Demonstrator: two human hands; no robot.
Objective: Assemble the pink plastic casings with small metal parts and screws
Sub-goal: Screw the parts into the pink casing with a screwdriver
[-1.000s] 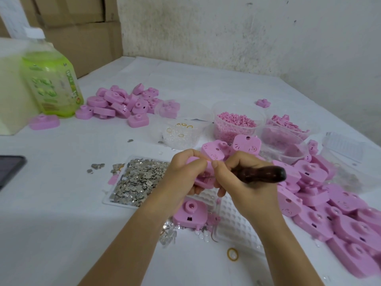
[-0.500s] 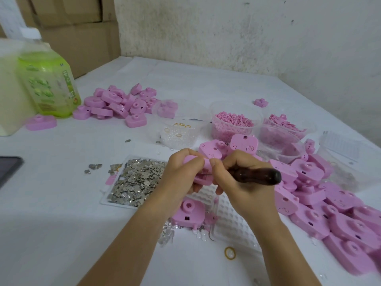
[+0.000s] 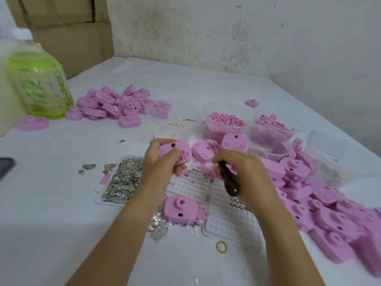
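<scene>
**Head view.** We saw the left hand raised above the white table. Its fingers and thumb were curled round a pink casing, which showed a small dark round spot on its upper face. The right hand was just beside the left hand but apart from it. Its closed fingers gripped a dark-handled tool, with the butt of the handle pointing toward the person; we could not make out the tool's tip.

Beneath the hands lay a white dimpled tray. Left of it, a shallow tray of small metal parts was partly covered by the left wrist. A second casing rested on the table between the forearms, boss upward.

We noted a large heap of casings along the right side and a smaller heap at the far left, near a green bottle. A clear tub of pink pellets stood beyond the hands, and a yellow ring lay near the right forearm.
</scene>
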